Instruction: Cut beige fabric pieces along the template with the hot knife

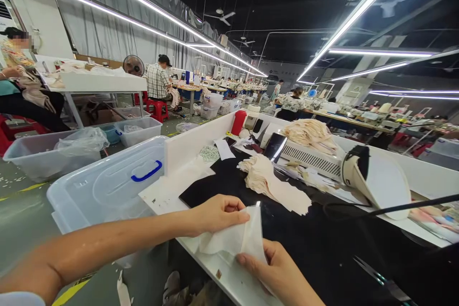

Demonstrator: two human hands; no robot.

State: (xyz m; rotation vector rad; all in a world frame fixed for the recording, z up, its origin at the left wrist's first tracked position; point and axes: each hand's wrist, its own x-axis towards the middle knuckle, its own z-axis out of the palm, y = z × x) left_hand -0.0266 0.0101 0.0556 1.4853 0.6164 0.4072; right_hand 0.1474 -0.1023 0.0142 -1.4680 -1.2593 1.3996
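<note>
A piece of thin white fabric (229, 240) is stretched between my two hands over the table's near edge. My left hand (218, 214) pinches its upper part, thumb pressed against curled fingers. Lower and to the right, my right hand (274, 267) grips the other side, thumb on top and fingers behind. Along the fabric's upper right edge runs a shiny strip, whose kind I cannot make out. Beyond my hands a fanned stack of cream fabric pieces (267, 179) lies on the black mat (322, 244). Metal tweezers or snips (380, 277), cut off by the frame, rest at lower right.
A phone (275, 147) leans near another cream fabric pile (310, 135). A white round-shaded lamp (385, 181) and a black cable (405, 207) occupy the right side. A lidded plastic bin (103, 186) stands left of the table. Co-workers sit farther back.
</note>
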